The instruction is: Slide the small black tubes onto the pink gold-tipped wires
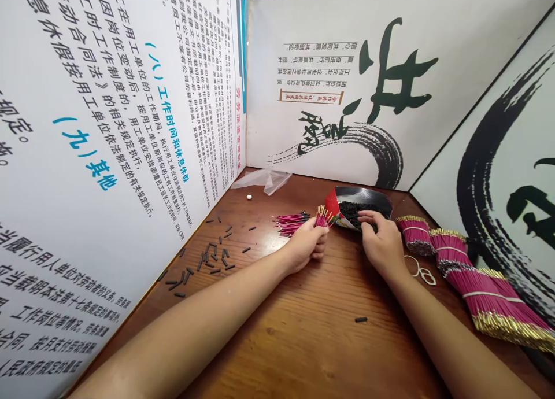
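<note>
left hand [306, 244] pinching pink wire bunch [321, 217]; right hand [382, 244] fingers curling inside bag [373, 194], hold unclear | risk: pinch slackening, wires likely scattering

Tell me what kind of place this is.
Likely a piecework booth: wooden table boxed in by printed boards, banded bundles of pink wires, a dish of black sleeves at the right hand.

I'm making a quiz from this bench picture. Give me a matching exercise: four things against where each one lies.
1. small pink wire bunch
2. tied pink bundles
3. loose black tubes
4. clear plastic bag

A. scattered by the left board
B. at the table's back
C. in the left hand
D. right of the right hand

Pairs: 1-C, 2-D, 3-A, 4-B
</note>
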